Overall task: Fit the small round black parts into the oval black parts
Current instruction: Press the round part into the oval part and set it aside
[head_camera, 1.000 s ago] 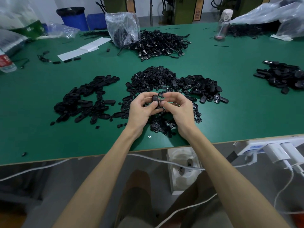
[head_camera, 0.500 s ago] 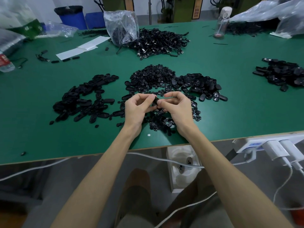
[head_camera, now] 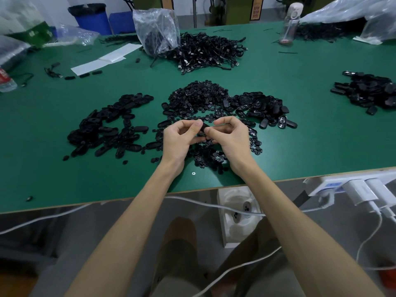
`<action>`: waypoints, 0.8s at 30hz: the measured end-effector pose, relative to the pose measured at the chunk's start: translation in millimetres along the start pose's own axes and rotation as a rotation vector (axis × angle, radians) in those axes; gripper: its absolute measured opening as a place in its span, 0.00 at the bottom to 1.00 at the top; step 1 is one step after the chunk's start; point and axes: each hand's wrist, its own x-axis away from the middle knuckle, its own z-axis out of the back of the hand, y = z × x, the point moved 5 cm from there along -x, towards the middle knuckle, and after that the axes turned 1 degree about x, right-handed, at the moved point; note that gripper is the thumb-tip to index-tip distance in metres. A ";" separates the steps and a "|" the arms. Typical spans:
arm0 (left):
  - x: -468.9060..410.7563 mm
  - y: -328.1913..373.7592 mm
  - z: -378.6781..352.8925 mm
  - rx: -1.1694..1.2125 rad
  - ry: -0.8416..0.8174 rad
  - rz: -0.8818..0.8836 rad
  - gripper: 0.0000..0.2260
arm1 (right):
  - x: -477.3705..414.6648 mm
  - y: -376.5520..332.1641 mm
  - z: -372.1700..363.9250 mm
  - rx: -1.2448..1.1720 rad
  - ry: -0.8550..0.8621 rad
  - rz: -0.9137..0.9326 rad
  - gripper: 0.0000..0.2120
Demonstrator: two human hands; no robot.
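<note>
Over the bench [head_camera: 300, 146], left hand [head_camera: 179, 139] and right hand [head_camera: 231, 138] fingers pinch one black part [head_camera: 203, 130] between them.

One table [head_camera: 300, 146]. Two hands, left hand [head_camera: 177, 136] and right hand [head_camera: 231, 136], with one part [head_camera: 203, 128] pinched between them. Three heaps of oval parts: left heap [head_camera: 107, 125], middle-right heap [head_camera: 261, 108], far-right heap [head_camera: 368, 91]. Two heaps of round parts: far heap [head_camera: 199, 95], near heap [head_camera: 207, 155]. The pieces in each are too many to count. One cable heap [head_camera: 205, 52]. Two bottles: back bottle [head_camera: 290, 22], left bottle [head_camera: 6, 80]. Two paper sheets [head_camera: 94, 65]. Two chargers [head_camera: 360, 189]. One blue bin [head_camera: 92, 18].
</note>
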 end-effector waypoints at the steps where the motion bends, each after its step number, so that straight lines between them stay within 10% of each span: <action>1: 0.0 0.0 -0.4 -0.008 -0.002 -0.003 0.07 | 0.0 0.1 0.4 -0.003 0.005 0.003 0.13; 24: -1.6 -1.4 9.5 0.007 0.127 -0.027 0.06 | 14.4 -16.7 -17.2 0.480 -0.045 0.383 0.14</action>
